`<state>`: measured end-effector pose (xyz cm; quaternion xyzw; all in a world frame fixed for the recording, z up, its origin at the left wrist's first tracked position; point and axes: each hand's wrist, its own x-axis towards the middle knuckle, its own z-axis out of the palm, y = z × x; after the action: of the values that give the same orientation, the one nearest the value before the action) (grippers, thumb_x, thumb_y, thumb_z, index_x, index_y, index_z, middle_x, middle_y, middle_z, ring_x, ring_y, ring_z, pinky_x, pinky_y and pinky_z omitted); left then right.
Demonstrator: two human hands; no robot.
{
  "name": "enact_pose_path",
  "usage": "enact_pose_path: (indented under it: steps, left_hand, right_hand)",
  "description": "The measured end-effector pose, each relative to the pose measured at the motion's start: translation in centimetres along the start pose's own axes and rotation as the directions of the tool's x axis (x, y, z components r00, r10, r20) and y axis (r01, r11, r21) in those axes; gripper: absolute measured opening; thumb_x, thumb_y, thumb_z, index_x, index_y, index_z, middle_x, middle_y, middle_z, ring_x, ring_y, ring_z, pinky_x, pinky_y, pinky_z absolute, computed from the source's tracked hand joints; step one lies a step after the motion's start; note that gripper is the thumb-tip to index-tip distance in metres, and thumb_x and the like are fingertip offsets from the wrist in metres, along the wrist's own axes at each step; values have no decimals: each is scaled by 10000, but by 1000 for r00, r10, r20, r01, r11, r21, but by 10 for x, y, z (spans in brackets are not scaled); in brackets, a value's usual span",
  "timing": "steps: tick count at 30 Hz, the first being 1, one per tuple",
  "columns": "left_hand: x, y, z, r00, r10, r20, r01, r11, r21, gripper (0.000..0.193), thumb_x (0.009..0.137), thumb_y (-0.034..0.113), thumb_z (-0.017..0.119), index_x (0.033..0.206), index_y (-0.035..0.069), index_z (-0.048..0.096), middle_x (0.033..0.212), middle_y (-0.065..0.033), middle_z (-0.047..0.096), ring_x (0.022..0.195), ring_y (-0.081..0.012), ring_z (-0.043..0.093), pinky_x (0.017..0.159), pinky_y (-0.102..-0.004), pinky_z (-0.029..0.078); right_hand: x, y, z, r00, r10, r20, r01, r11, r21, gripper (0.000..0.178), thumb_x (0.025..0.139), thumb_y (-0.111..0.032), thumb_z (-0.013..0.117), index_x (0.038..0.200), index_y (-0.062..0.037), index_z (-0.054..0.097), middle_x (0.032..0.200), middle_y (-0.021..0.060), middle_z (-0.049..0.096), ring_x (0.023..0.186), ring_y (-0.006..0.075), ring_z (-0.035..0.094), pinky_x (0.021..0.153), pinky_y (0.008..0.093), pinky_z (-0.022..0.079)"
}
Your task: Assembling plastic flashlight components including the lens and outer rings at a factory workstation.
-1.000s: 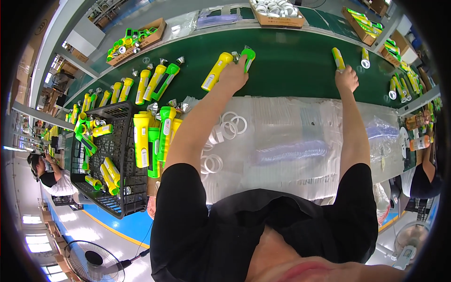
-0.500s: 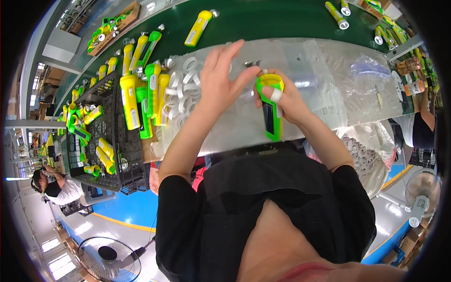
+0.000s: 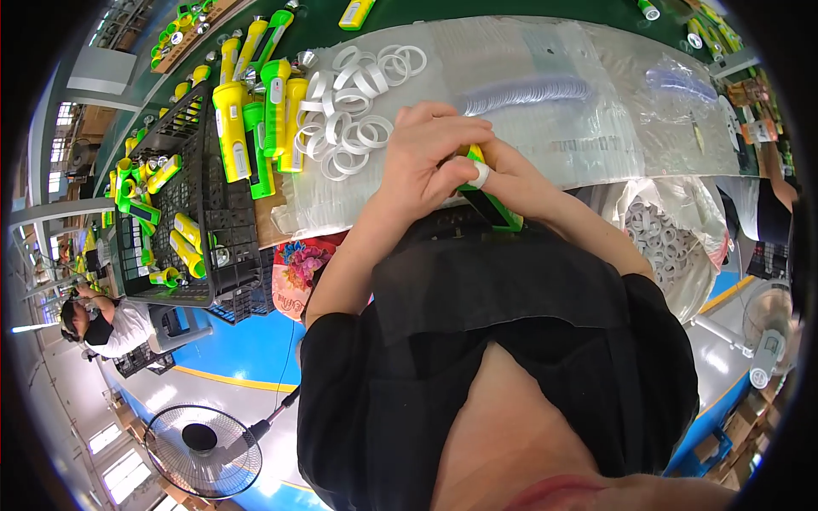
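My right hand (image 3: 518, 180) is closed round a green and yellow flashlight body (image 3: 509, 220) with a dark side panel, held near my apron at the table's front edge. Over its head end my left hand (image 3: 426, 162) is cupped, fingers curled and touching it. Both hands hide most of that end, so what lies under the left palm cannot be seen. A white band circles my right thumb. Left of my hands lies a heap of white rings (image 3: 351, 102). Beyond them a row of clear discs (image 3: 528, 92) rests on the plastic-covered table (image 3: 588, 145).
Yellow and green flashlights (image 3: 230, 128) lie at the left, beside a black crate (image 3: 209, 230) holding more. A white sack of rings (image 3: 665, 247) stands at the right below the table. One fan (image 3: 200, 439) is at lower left; another person (image 3: 111, 328) sits far left.
My left hand has come down from the raised, spread position onto the flashlight's head end. The flashlight has come closer to my body, and the view has tilted down.
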<state>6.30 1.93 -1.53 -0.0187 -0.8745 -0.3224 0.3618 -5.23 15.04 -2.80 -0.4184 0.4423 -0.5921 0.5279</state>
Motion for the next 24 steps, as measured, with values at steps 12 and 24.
enact_pose_path:
  steps: [12, 24]
  left_hand:
    - [-13, -70, 44, 930, -366, 27, 333, 872, 359, 664, 786, 334, 749, 1314, 9, 509, 1231, -174, 578, 1160, -353, 505, 972, -425, 420]
    - [3, -18, 12, 984, -177, -10, 177, 983, -58, 424, 943, 301, 580, 1297, 67, 592, 1102, -90, 534, 995, -193, 494, 811, -324, 442]
  right_hand:
    - [-12, -7, -28, 938, 39, -344, -5, 995, 98, 400, 994, -329, 504, 1293, -65, 478, 956, 112, 614, 782, 155, 583, 727, 282, 466]
    - [-1, -8, -24, 976, 68, -206, -36, 987, 159, 396, 966, -271, 591, 1260, -22, 500, 944, 93, 616, 766, 133, 599, 701, 278, 505]
